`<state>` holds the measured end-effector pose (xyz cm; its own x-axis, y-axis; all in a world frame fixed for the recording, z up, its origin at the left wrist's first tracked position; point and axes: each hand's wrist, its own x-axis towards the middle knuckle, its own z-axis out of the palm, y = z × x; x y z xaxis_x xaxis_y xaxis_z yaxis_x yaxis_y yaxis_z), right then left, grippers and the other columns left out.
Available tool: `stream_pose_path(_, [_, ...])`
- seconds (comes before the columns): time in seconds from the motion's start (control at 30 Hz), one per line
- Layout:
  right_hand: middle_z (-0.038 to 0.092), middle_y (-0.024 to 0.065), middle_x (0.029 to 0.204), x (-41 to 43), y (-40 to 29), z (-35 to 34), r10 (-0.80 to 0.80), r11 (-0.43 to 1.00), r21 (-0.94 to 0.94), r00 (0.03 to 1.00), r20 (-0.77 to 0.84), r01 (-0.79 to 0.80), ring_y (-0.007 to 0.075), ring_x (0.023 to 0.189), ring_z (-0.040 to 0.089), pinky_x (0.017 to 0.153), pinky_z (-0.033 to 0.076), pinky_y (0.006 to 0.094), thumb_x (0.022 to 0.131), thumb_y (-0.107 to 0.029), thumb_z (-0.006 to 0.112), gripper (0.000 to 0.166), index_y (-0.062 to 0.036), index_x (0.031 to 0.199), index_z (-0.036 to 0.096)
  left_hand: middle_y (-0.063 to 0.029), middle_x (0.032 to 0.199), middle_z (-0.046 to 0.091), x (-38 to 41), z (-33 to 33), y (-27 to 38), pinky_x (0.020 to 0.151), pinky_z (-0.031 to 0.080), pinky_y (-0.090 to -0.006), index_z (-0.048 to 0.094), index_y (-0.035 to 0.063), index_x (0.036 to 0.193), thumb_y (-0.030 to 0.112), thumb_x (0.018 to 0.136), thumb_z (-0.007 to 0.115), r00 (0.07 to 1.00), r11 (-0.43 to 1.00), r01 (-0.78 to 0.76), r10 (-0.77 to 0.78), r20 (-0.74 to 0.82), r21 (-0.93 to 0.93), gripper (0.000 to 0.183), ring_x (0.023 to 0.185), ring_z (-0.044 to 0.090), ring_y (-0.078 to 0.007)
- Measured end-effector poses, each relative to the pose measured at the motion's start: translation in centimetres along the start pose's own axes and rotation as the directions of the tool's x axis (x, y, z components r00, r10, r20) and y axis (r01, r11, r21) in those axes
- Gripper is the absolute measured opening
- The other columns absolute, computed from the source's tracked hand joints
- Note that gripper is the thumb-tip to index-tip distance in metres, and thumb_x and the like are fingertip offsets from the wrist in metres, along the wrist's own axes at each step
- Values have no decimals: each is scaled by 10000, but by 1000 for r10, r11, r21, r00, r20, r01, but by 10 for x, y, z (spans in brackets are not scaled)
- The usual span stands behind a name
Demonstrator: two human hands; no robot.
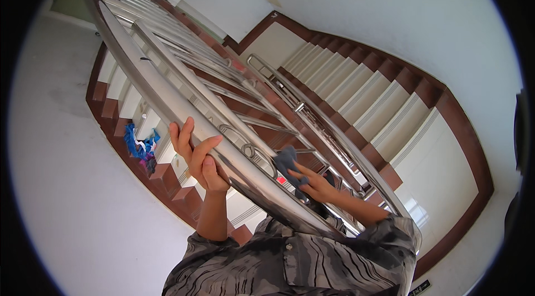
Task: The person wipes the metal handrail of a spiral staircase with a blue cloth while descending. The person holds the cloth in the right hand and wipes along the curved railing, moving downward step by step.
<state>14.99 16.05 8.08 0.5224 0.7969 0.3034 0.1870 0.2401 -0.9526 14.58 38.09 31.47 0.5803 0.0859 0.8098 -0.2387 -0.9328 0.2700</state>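
A thick stainless steel handrail (167, 87) runs diagonally in front of my chest. My left hand (200, 158) rests on it, the fingers spread against its side and top and the palm partly hidden. On the far side of the rail, my right hand (315, 185) grips a dark grey cloth (287, 162). The cloth is bunched against or close beside a thinner steel rail (234, 122) below the handrail; whether it touches cannot be told. Curled metal ornaments (249, 150) sit between the two rails, just left of the cloth.
Tiled stairs (372, 104) with brown edging go along the right, bordered by a second steel railing (334, 129). Blue and purple plastic bags or wrappers (142, 145) lie on the steps at left. White walls (62, 150) enclose the stairwell. Steel balusters (246, 91) slant across the middle.
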Motion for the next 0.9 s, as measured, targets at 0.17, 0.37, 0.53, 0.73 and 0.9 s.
stream_pose_path(0.17, [209,160,1533,126,1,3,-167,986,-31,984,-63,165,328,1373,287,1101,245,382,941,-164,505,449,-99,1384,459,-233,1338,466,0,-2,0,1123,128,-512,658,7,866,275,855,350,1000,1000,23,-23,16,-13,409,1375,217,-393])
stream_pose_path(0.37, [557,56,1194,197,-36,7,200,885,451,969,-143,-116,132,1072,490,952,371,287,1002,-335,444,421,11,1216,552,-219,1386,427,0,-8,0,1128,128,-486,678,-1,974,282,921,347,999,998,5,-2,41,-63,438,1387,196,-380])
stream_pose_path(0.53, [466,144,1315,179,-131,-14,-143,956,209,948,-284,207,215,1211,423,1017,323,352,980,-421,448,526,25,1243,537,-234,1508,143,-13,1,1,1135,109,-448,315,-48,1392,248,940,352,977,970,163,-184,-104,-181,542,1406,127,-369])
stream_pose_path(0.73, [359,325,1378,180,-195,4,-242,899,-396,966,-87,189,422,1313,340,1045,309,435,896,-352,569,605,3,1357,401,-229,1499,56,-52,22,-3,1117,185,-431,99,-35,1459,203,959,343,846,771,402,-519,-123,-493,605,1384,158,-352])
stream_pose_path(0.9, [413,325,1310,224,-232,40,-249,618,-784,933,-260,-54,457,1123,483,934,428,442,819,-234,649,827,84,1415,171,-220,1462,144,-103,27,4,1099,227,-432,150,-46,1436,173,936,424,833,699,472,-553,11,-537,610,1337,227,-344])
